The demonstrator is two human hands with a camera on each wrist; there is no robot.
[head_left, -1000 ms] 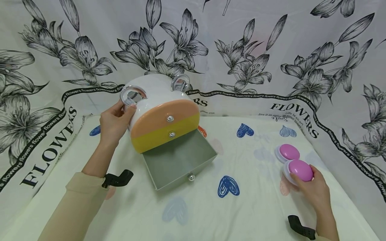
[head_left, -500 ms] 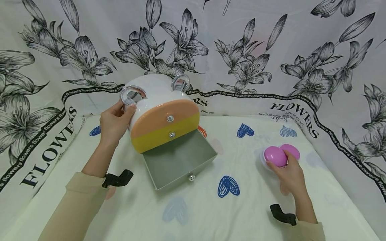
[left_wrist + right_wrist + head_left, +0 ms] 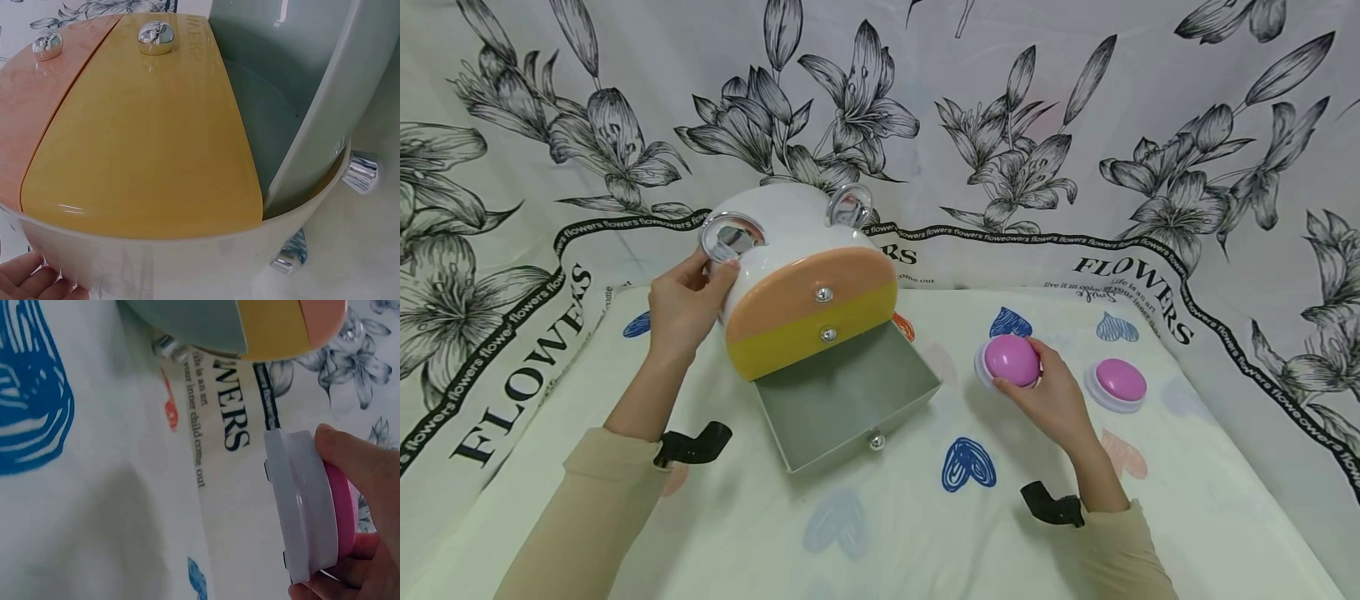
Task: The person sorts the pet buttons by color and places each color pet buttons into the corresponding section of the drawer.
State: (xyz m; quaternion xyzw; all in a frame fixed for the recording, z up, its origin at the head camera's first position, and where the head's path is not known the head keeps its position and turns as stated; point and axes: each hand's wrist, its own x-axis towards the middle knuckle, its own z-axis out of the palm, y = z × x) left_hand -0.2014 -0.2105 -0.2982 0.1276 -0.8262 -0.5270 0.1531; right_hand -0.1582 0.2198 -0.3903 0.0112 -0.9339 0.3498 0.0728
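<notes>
A white rounded drawer box [image 3: 790, 208] with silver ring ears stands left of centre, its front striped orange and yellow. Its grey-green bottom drawer [image 3: 850, 400] is pulled out, and no contents show inside. My left hand [image 3: 681, 308] touches the box's left side below the ear; in the left wrist view its fingertips [image 3: 37, 278] lie against the white shell, and whether they grip it is unclear. Between thumb and fingers, my right hand [image 3: 1056, 396] holds a round button [image 3: 306, 506] with a pink dome and white base, raised above the cloth, right of the drawer.
A second pink-and-white button [image 3: 1120, 383] lies on the cloth to the right. The heart-printed cloth [image 3: 910, 525] covers the table. Behind it hangs a flower-printed curtain [image 3: 1000, 258]. Silver feet [image 3: 362, 174] show under the box.
My right hand has carried the button leftward, away from the second button and towards the drawer. The left hand, the box and the pulled-out drawer stay as they were.
</notes>
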